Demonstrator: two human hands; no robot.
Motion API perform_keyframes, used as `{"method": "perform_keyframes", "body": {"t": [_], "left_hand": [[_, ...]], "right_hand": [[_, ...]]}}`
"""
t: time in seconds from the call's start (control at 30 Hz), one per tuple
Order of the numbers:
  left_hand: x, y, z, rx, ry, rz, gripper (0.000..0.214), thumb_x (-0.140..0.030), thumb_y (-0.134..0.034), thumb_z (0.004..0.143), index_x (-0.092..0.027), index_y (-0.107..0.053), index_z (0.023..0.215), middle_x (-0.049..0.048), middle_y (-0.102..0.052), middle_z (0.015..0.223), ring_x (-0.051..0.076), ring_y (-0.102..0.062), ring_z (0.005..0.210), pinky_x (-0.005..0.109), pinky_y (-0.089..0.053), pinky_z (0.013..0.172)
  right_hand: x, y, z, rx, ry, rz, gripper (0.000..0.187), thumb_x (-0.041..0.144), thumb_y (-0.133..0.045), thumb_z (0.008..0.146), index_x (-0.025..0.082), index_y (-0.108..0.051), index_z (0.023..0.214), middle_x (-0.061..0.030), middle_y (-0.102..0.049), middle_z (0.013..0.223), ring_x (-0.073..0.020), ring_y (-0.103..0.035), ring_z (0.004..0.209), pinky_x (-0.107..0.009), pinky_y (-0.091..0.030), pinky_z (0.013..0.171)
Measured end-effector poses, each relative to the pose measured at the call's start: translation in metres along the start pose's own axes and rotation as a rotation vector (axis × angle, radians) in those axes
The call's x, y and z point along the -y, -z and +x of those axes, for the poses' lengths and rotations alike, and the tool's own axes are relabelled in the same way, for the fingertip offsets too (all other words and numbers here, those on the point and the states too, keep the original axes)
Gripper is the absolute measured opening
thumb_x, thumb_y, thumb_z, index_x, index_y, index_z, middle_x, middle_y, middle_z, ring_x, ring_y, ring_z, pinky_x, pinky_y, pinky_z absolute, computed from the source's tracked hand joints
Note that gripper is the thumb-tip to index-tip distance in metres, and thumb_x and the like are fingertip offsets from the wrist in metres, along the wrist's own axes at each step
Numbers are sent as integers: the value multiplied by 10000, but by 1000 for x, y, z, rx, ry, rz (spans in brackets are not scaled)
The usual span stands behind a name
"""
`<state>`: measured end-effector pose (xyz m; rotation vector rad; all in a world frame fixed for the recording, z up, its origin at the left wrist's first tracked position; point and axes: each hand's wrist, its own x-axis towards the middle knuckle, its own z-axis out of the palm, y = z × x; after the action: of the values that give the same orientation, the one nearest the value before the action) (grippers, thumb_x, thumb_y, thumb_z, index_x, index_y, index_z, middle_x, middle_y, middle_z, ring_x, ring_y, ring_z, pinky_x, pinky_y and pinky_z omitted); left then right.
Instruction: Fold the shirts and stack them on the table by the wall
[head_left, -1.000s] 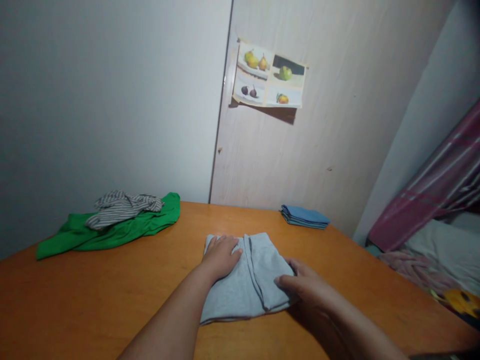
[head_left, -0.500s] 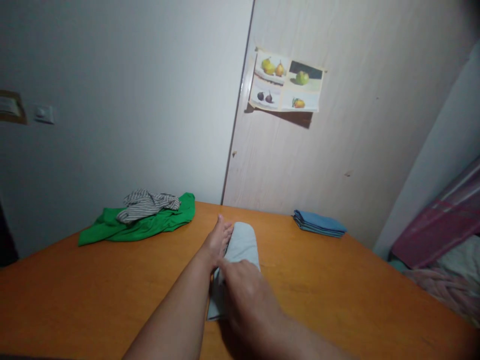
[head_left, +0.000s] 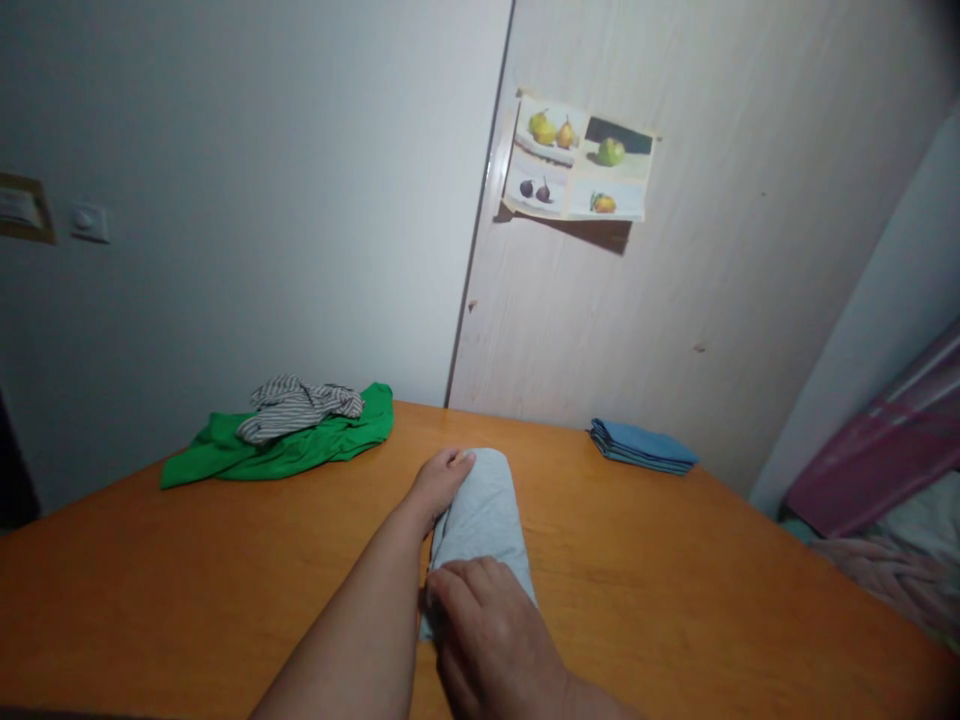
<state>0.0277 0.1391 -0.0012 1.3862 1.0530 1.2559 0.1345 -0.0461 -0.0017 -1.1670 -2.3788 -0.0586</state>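
A light grey folded cloth lies lengthwise on the orange wooden table, a long narrow strip pointing away from me. At its far left edge, my left hand has closed on the fabric, the thumb on top and the other fingers mostly out of sight. My right hand is closed at the near end, its fingers curled over the left edge of the cloth. The right hand covers much of that near end, so the layers there are hidden.
On the table, a green cloth lies at the back left with a crumpled striped cloth on it. A neatly folded blue cloth sits at the back right, near the wall with a fruit picture.
My left hand has gone from fingers stretched along the cloth's left side to gripping its far left edge. My right hand has drawn nearer to me, taking hold at the near end.
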Motion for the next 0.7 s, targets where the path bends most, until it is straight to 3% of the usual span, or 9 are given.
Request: {"method": "perform_keyframes", "body": {"t": [0.1,0.23,0.33,0.5,0.6,0.7], "left_hand": [[2,-1,-2,25,-40,140,372,-497,-716,759,-179,-736,949,48,-756,920,224,-668,911,291,-497,795],[3,10,2,-46,-35,296,376,-544,-598,835,-187,-702,782,53,-715,749,237,-661,813,284,-454,684],[2,16,2,-71,-16,356,439,-544,-514,882,-207,-627,625,40,-619,583,228,-618,646,286,-390,585],[-4,13,-3,-22,-22,339,480,-568,-528,866,-225,-541,532,5,-520,508,182,-507,514,276,-297,501],[-9,10,-7,-22,-31,314,453,-565,-632,789,-227,-493,521,-22,-465,491,157,-452,503,263,-253,486],[-16,8,-10,-24,-32,260,364,-506,-691,731,-215,-516,600,-37,-480,527,139,-453,514,244,-268,486]], "right_hand": [[-6,3,-7,-43,-76,-42,413,108,-579,739,221,-586,1136,-66,-642,1110,-254,-517,982,-386,-379,849],[-32,16,-28,-63,-128,-123,166,123,-590,770,221,-603,903,-45,-646,940,-233,-511,888,-379,-344,815],[-58,33,-49,-88,-224,-166,193,50,-524,775,207,-604,856,-48,-645,886,-222,-519,864,-375,-346,835],[-76,74,-64,24,-410,-140,335,36,-492,765,220,-670,981,-64,-691,977,-236,-575,943,-358,-398,865],[-69,91,-52,77,-436,-60,409,206,-599,809,239,-665,1212,-92,-705,1149,-262,-613,1018,-370,-440,891],[-62,90,-38,61,-459,-60,529,409,-654,838,221,-625,1331,-137,-696,1244,-308,-638,1073,-421,-465,927]]}}
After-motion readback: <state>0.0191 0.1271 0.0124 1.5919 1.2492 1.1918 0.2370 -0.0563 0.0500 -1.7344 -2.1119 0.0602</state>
